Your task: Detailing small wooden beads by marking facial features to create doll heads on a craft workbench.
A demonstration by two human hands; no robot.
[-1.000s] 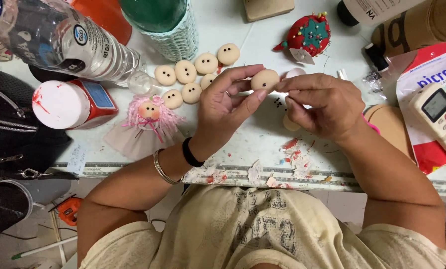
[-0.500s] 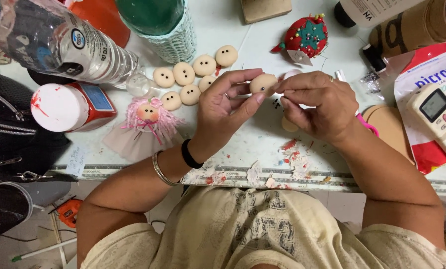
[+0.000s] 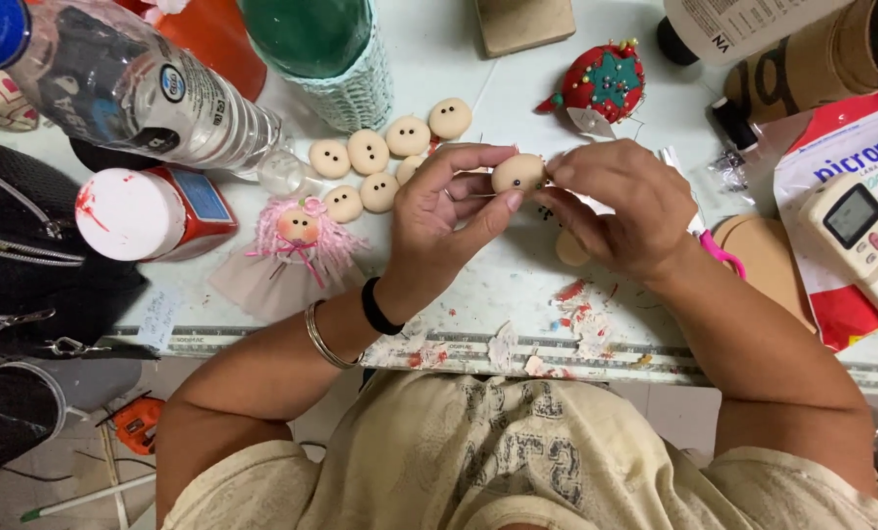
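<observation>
Beige and small, the doll head [image 3: 517, 174] is sitting above the tabletop [image 3: 517, 285], pinched at its sides by the left hand [image 3: 449, 221] while the right hand [image 3: 611, 201] is closing fingertips on its edge; it looks light, slightly soft, easily dropped.

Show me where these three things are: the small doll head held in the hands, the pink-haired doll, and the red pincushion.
small doll head [image 3: 518, 174], head view, on its beige face.
pink-haired doll [image 3: 298, 228], head view, on its face.
red pincushion [image 3: 604, 83], head view, on its green star.
</observation>
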